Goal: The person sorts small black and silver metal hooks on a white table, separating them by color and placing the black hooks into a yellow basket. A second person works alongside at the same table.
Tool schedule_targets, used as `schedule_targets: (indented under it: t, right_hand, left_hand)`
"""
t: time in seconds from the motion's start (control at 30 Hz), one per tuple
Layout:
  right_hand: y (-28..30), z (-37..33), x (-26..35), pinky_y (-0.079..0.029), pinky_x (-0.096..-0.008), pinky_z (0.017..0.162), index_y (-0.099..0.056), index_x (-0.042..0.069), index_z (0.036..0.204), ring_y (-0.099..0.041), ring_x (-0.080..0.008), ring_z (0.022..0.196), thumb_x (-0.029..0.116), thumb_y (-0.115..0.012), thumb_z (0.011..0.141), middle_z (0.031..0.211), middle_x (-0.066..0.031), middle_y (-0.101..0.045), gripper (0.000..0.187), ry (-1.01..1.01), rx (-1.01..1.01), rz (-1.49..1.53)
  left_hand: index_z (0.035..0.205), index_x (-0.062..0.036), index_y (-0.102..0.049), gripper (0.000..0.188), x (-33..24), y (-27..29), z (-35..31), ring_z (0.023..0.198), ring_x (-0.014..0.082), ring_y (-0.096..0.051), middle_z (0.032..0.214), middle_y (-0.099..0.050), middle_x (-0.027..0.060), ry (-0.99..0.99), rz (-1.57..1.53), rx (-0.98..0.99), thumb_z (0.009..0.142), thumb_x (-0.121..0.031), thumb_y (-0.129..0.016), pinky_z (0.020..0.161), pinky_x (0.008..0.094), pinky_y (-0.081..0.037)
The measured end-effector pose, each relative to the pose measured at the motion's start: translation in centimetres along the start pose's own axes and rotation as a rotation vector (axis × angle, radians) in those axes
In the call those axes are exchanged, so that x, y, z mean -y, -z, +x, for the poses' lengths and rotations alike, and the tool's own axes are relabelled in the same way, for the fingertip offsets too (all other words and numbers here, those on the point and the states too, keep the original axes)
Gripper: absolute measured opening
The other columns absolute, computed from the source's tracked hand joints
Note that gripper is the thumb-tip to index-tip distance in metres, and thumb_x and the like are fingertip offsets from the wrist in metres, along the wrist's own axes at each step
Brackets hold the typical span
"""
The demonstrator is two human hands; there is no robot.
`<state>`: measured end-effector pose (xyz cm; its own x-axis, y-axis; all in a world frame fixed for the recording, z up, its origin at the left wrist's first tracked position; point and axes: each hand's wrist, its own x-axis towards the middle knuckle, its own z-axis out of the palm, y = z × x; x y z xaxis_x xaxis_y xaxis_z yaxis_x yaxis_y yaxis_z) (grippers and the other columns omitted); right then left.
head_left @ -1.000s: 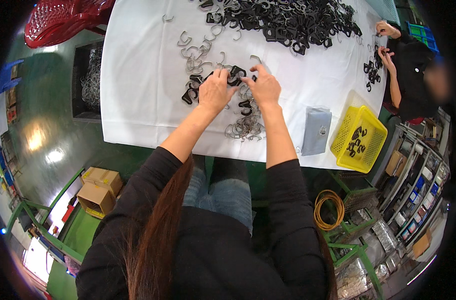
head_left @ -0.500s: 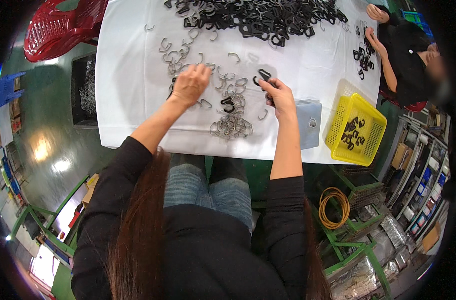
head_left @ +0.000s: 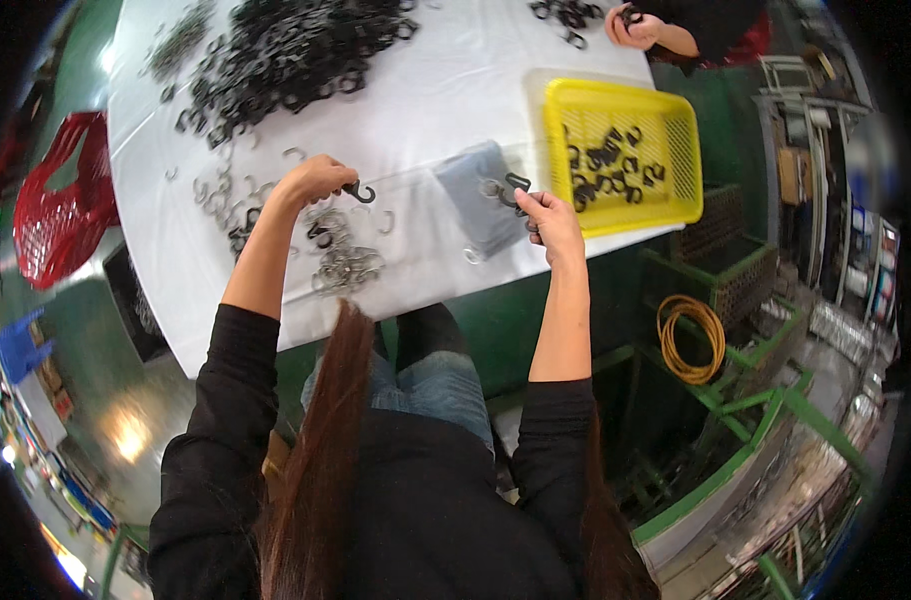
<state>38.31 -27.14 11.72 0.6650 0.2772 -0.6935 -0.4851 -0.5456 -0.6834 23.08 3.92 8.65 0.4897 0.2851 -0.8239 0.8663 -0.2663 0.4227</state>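
My left hand [head_left: 317,181] is closed on a black hook [head_left: 361,192], whose curved end sticks out past the fingertips. It hovers over the table just above a small heap of silver wire clips [head_left: 347,266]. My right hand [head_left: 555,226] pinches a black clip [head_left: 516,184] between thumb and fingers, beside the yellow basket. More dark pieces seem tucked in that palm, but the fingers mostly hide them. Under and left of the right hand lies a flat grey-blue packet [head_left: 472,205]. Inside the yellow basket [head_left: 687,165] are several black hooks [head_left: 615,160].
A large pile of black hooks [head_left: 285,65] covers the far left of the white-clothed table [head_left: 430,110]. Across the table a co-worker's hand [head_left: 635,30] holds something dark near another small black pile [head_left: 567,14]. A red chair [head_left: 65,200] stands to the left.
The view has swung to the right. My left hand has taken hold of a black hook. My right hand, still holding its black pieces, has moved right, over the packet's edge by the basket.
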Motion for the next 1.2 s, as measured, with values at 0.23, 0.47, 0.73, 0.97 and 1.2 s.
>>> schedule_targets:
  t: [0.23,0.47,0.73,0.97,1.2]
  right_hand:
    - [9.6,0.2,-1.6,-0.030,-0.0196,0.037,-0.058,0.005,0.082,-0.037,-0.0052,0.043,0.029,-0.071,0.079,0.055,0.0045,-0.042,0.028,-0.053,-0.243,0.276]
    - [13.4,6.7,-2.5,-0.050,-0.0340,0.068,-0.057,-0.004,0.105,-0.059,-0.0238,0.074,0.030,-0.066,0.082,0.085,-0.0096,-0.060,0.042,0.199,-0.413,0.270]
    - [-0.7,3.5,-0.4,-0.043,-0.0396,0.081,-0.049,-0.001,0.115,-0.052,-0.0291,0.093,0.020,-0.061,0.084,0.103,-0.0176,-0.052,0.040,0.998,-0.711,-0.511]
    - [-24.2,-1.5,-4.8,-0.048,-0.0388,0.077,-0.057,0.010,0.104,-0.057,-0.0273,0.091,0.012,-0.070,0.073,0.100,-0.0098,-0.056,0.034,1.101,0.217,-0.971]
    - [-28.8,0.6,-3.6,-0.050,-0.0419,0.078,-0.054,0.008,0.102,-0.054,-0.0303,0.101,0.012,-0.060,0.080,0.107,-0.0119,-0.052,0.023,0.932,0.446,-1.354]
  left_hand:
    - [0.089,-0.0064,-0.065,0.038,-13.4,-8.4,2.8,0.051,0.0078,-0.038,0.061,-0.047,-0.0034,-0.277,-0.233,0.179,0.079,-0.042,-0.059,0.043,0.0255,-0.028]
    - [0.114,0.0050,-0.057,0.066,-27.5,-19.3,1.7,0.101,0.0312,-0.061,0.106,-0.062,0.0246,-0.618,-0.145,-0.070,0.077,-0.049,-0.060,0.087,0.0369,-0.048]
    - [0.105,-0.0029,-0.058,0.027,-9.1,-15.3,-3.4,0.108,0.0331,-0.051,0.109,-0.056,0.0171,-0.773,-0.512,-0.848,0.078,-0.008,-0.059,0.096,0.0401,-0.039]
    - [0.107,-0.0078,-0.057,0.033,16.5,-10.7,-6.6,0.106,0.0310,-0.047,0.108,-0.054,0.0122,-0.177,-0.176,-1.263,0.074,-0.006,-0.063,0.090,0.0405,-0.039]
    - [0.119,-0.0089,-0.052,0.043,22.4,-7.8,-5.2,0.102,0.0297,-0.050,0.116,-0.049,0.0109,-0.205,0.237,-1.164,0.079,-0.019,-0.064,0.085,0.0383,-0.043]
